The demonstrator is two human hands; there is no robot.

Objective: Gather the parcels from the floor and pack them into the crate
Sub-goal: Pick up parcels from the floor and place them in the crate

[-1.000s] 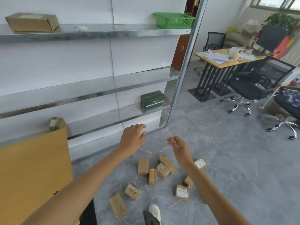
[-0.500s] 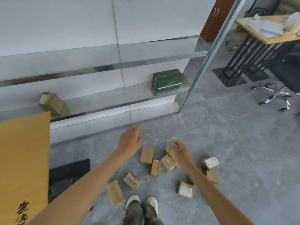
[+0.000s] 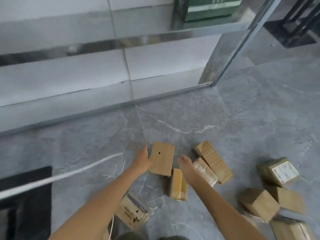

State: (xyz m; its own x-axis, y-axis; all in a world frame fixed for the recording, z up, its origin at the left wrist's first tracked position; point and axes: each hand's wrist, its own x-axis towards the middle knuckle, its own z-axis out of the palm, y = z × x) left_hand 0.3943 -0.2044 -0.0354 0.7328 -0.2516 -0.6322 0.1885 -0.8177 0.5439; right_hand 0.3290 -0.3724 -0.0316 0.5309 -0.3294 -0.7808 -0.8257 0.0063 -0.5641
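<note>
Several brown parcels lie scattered on the grey floor. My left hand [image 3: 142, 161] reaches down with straight fingers and touches the left edge of a flat brown parcel [image 3: 163, 158]. My right hand [image 3: 186, 166] hovers open just right of that parcel, beside a tape-wrapped parcel [image 3: 206, 172] and a long parcel [image 3: 213, 161]. A small yellowish parcel [image 3: 178, 185] lies under my right wrist. A parcel with handwriting [image 3: 133, 212] sits below my left forearm. A labelled parcel [image 3: 278, 171] and others [image 3: 258, 203] lie at the right. A black box-like shape [image 3: 31, 201], blurred, is at the left edge.
A metal shelf rack [image 3: 173, 37] runs along the wall ahead, with a green box [image 3: 207, 7] on its lowest shelf and an upright post [image 3: 242, 44] at its right end. Black desk legs [image 3: 294, 23] stand at the far right. My shoes [image 3: 131, 237] show at the bottom.
My head has dropped much closer to the floor. Both hands have come down to the parcels, and the left now touches the flat parcel.
</note>
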